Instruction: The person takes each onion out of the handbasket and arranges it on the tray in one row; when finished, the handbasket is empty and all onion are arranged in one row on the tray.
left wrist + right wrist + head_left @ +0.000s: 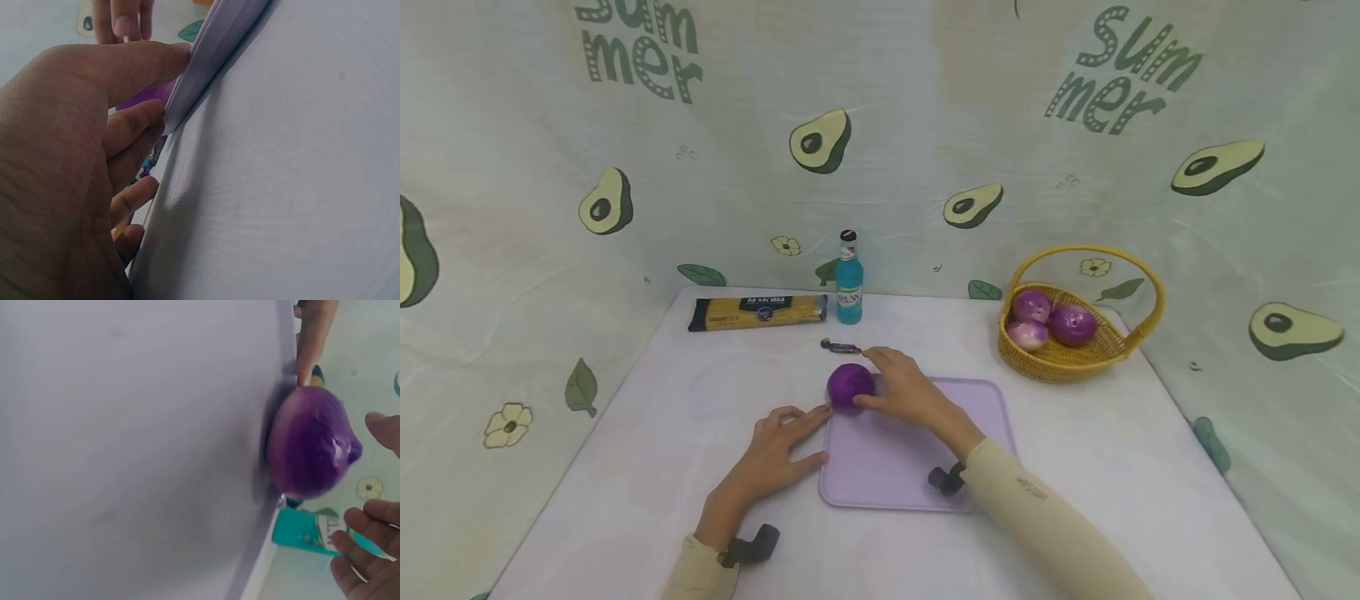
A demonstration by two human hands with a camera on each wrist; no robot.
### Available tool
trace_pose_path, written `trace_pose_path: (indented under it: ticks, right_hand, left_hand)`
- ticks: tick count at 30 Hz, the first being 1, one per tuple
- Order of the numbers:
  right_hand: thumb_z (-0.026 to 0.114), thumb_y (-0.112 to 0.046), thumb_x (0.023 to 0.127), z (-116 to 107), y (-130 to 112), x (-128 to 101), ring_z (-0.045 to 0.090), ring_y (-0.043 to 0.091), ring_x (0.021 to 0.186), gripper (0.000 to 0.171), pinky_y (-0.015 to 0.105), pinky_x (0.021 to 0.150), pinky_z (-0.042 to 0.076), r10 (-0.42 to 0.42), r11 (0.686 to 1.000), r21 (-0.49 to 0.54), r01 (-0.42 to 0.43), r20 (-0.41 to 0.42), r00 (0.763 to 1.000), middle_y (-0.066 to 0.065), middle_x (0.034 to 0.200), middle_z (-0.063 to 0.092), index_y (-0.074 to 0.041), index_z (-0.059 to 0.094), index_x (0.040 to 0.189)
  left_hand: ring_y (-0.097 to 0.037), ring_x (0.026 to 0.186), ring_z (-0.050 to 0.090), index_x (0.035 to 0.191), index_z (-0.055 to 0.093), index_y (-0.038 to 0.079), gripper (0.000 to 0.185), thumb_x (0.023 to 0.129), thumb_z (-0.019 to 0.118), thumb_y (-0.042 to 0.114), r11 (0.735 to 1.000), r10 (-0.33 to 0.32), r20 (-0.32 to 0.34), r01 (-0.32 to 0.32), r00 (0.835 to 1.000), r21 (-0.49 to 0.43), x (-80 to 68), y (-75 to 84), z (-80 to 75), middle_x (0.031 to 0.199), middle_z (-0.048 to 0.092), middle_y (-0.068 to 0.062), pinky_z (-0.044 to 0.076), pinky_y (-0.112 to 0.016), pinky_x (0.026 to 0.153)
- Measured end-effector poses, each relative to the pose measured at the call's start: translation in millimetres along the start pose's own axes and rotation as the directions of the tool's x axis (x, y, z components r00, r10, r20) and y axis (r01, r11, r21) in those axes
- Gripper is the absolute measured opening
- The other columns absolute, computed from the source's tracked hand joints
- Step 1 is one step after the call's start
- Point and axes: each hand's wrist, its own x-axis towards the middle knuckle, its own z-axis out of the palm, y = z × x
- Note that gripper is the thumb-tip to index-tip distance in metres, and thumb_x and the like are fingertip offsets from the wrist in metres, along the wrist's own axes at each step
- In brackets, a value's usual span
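A purple onion lies on the back left corner of a pale lilac tray. My left hand is at the tray's left side, fingers spread. In the left wrist view, the thumb and index fingertip of that hand touch the tray's raised rim. My right hand reaches over the tray beside the onion. The right wrist view shows its fingers loosely extended, with a gap between them and the onion. Nothing is in its grasp.
Behind the onion lies a small wrapped candy. Farther back are a spaghetti packet and a blue bottle, standing upright. A yellow wicker basket with a tall handle holds three purple-white onions at the back right.
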Motion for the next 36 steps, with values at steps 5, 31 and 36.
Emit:
trace_pose_path:
  ticks: [5, 31, 36]
  right_hand:
    - [0.075, -0.043, 0.089, -17.1, 10.0, -7.9, 0.040, 0.030, 0.140, 0.072, 0.047, 0.114, 0.030, -0.021, 1.000, 0.012, 0.022, -0.050, 0.999, 0.010, 0.150, 0.047, -0.008, 0.049, 0.146]
    - [0.074, -0.037, 0.092, -74.1, 95.3, -53.5, 0.046, 0.035, 0.134, 0.065, 0.050, 0.111, 0.035, 0.104, 0.993, -0.042, -0.111, -0.147, 0.984, 0.017, 0.144, 0.051, -0.002, 0.051, 0.142]
    - [0.075, -0.035, 0.091, -82.9, 103.6, -60.6, 0.045, 0.037, 0.134, 0.065, 0.053, 0.109, 0.036, 0.138, 0.989, -0.034, -0.145, -0.157, 0.978, 0.018, 0.143, 0.051, -0.002, 0.050, 0.142]
  left_hand:
    - [-0.027, 0.134, 0.035, 0.153, 0.039, 0.040, 0.070, 0.091, 0.064, 0.058, 1.000, 0.004, -0.017, -0.004, 1.000, 0.002, -3.1, -2.7, -1.3, 0.153, 0.043, 0.019, 0.025, -0.054, 0.102]
    - [-0.027, 0.133, 0.036, 0.153, 0.040, 0.039, 0.070, 0.091, 0.063, 0.059, 1.000, 0.020, -0.028, -0.020, 0.999, -0.006, -1.7, -1.7, 3.3, 0.153, 0.042, 0.018, 0.026, -0.053, 0.101]
    - [-0.027, 0.133, 0.035, 0.153, 0.042, 0.038, 0.069, 0.091, 0.064, 0.058, 0.999, 0.033, -0.041, -0.033, 0.999, -0.002, -1.8, -1.8, 4.1, 0.153, 0.042, 0.019, 0.025, -0.053, 0.101]
